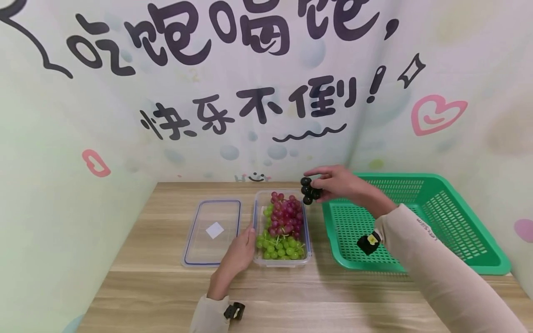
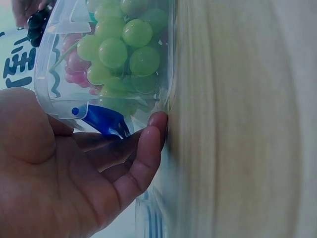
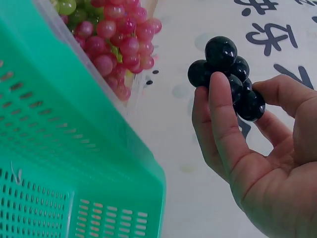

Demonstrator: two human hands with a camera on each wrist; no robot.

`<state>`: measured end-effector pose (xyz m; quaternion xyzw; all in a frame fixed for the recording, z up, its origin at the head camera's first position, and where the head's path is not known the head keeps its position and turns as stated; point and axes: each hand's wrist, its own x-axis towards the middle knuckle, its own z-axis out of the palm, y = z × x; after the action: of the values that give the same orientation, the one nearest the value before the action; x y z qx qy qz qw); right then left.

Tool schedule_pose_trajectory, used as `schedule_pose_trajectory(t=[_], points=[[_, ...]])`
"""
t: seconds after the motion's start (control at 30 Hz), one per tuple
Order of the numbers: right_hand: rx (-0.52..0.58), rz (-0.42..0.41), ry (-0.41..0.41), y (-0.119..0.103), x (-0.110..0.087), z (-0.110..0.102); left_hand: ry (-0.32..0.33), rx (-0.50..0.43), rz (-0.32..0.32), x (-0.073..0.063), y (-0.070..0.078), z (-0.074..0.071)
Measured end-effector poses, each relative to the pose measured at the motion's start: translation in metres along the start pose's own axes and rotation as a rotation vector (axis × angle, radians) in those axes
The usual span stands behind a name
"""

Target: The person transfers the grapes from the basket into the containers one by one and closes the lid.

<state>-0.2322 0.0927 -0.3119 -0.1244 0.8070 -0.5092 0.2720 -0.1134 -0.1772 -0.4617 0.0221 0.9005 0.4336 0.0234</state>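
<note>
A bunch of black grapes (image 1: pixel 307 190) is pinched between the thumb and fingers of my right hand (image 1: pixel 339 182), raised near the back right corner of a clear plastic container (image 1: pixel 309 252). Inside the container, red grapes (image 1: pixel 286 215) lie toward the back and green grapes (image 1: pixel 281 248) toward the front. My left hand (image 1: pixel 240 249) holds the container's left side. In the left wrist view its bent fingers (image 2: pixel 147 153) are against the outer wall near a blue clip (image 2: pixel 106 120), with the thumb's end hidden by the rim.
To the left of the container, its clear lid (image 1: pixel 195 245) with a blue seal and a white square label (image 1: pixel 214 230) lies flat on the wooden table (image 1: pixel 166 296). A green plastic basket (image 1: pixel 470 222) stands on the right under my right forearm. A printed wall (image 1: pixel 250 162) rises behind the table.
</note>
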Motion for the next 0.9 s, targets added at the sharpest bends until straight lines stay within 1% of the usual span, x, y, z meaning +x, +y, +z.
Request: schedule_pose_trajectory(t=[0.1,0.27,0.5,0.7,0.9], points=[[0.000,-0.011,-0.012,-0.002,0.004,0.007,-0.004,0.002,-0.010,0.000,0.000,0.000],[-0.012,-0.017,-0.016,-0.004,0.011,0.022,-0.002,0.008,-0.006,-0.001,0.000,0.000],[-0.050,-0.076,-0.029,-0.004,0.018,0.043,-0.013,-0.002,-0.020,-0.002,-0.001,0.001],[-0.085,-0.105,-0.003,-0.007,0.025,0.060,-0.010,0.007,-0.009,-0.002,-0.001,0.000],[-0.069,-0.120,-0.032,-0.012,0.032,0.081,-0.008,0.005,0.001,-0.002,0.000,-0.001]])
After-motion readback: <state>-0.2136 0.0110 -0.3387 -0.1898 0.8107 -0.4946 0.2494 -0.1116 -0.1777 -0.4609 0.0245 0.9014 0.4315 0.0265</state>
